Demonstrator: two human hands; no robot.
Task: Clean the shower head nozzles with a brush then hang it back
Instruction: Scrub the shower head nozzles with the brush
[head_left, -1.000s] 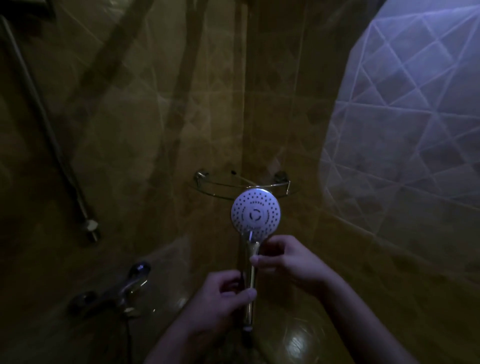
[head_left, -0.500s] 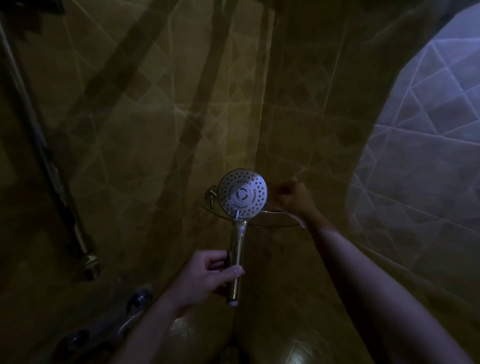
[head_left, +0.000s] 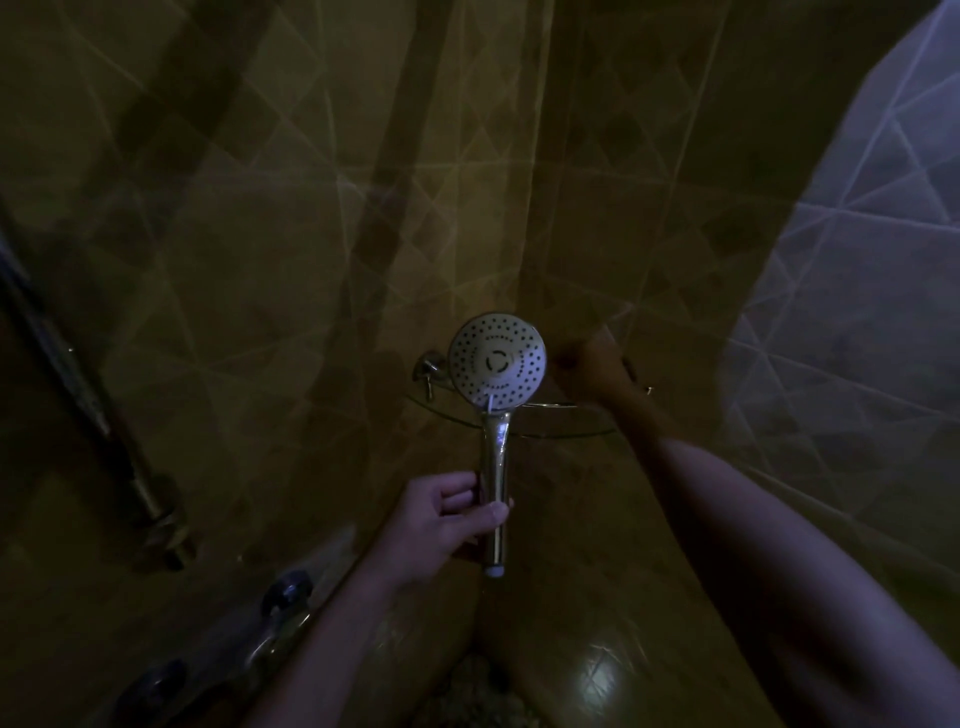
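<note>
- The left hand (head_left: 441, 512) grips the shower head (head_left: 496, 361) by its handle, upright, nozzles facing the camera.
- The right hand (head_left: 592, 366) reaches over the corner shelf (head_left: 561, 423); its grip is too dark to tell.
- Likely fetching a brush; scrubbing not yet begun.

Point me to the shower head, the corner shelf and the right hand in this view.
shower head (head_left: 497, 362), head view, middle of the nozzle face.
corner shelf (head_left: 566, 427), head view, front glass edge.
right hand (head_left: 592, 366), head view, back of the hand reaching over the shelf.
</note>
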